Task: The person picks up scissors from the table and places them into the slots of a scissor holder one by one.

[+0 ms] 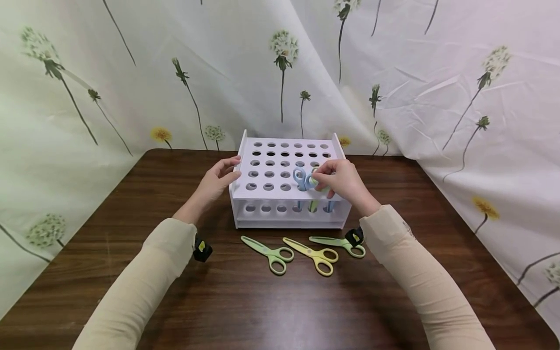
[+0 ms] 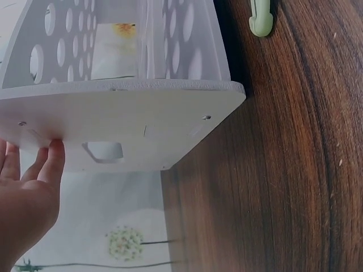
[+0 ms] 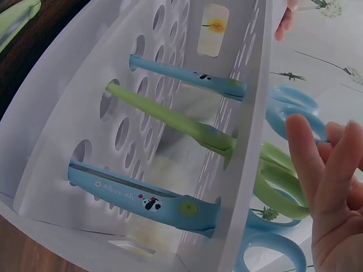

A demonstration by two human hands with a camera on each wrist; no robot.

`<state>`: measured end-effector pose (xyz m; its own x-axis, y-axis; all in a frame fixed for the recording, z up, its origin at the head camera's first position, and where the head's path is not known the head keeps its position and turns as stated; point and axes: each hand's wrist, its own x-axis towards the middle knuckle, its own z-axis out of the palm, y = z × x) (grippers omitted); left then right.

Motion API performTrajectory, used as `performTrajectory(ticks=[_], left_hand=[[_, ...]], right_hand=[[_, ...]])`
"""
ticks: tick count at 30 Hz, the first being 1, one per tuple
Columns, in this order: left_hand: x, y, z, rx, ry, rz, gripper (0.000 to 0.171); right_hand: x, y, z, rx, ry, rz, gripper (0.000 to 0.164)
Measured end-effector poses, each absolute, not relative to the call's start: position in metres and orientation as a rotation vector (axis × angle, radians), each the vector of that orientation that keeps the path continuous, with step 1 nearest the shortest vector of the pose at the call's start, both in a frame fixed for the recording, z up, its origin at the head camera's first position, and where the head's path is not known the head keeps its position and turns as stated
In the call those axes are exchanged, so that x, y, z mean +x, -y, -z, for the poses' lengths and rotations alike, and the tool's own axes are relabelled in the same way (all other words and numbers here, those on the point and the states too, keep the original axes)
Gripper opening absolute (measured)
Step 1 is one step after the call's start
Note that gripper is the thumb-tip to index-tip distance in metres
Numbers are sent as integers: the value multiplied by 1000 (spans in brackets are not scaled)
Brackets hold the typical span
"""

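Observation:
A white rack (image 1: 282,194) with rows of round holes stands on the table. My left hand (image 1: 214,182) rests its fingertips on the rack's left side panel (image 2: 130,122), fingers fairly straight. At the front right, blue scissors (image 3: 193,79) pass blade-down through the rack, and my right hand (image 1: 343,180) pinches their handle. Next to them, green scissors (image 3: 170,116) and other blue scissors (image 3: 142,198) also stand in front-row holes. Seen from the head, the right hand hides most of those two handles.
In front of the rack lie light green scissors (image 1: 269,253), yellow scissors (image 1: 311,255) and more green scissors (image 1: 330,241), the last partly behind the right wrist camera. The brown wooden table (image 1: 245,311) meets a flower-printed cloth (image 1: 245,73) at the back and sides.

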<state>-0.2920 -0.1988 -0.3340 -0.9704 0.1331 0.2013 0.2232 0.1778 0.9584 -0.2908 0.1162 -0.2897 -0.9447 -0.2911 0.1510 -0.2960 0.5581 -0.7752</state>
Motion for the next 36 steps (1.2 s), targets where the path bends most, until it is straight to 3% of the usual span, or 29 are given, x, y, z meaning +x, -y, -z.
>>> performTrajectory(ticks=[26, 36], left_hand=[[-275, 190, 322, -352, 2310, 1975, 37], [-288, 196, 335, -350, 2272, 1988, 37]], right_hand=[[-283, -118, 297, 598, 2692, -1399, 17], [-272, -141, 296, 533, 2604, -1574, 23]])
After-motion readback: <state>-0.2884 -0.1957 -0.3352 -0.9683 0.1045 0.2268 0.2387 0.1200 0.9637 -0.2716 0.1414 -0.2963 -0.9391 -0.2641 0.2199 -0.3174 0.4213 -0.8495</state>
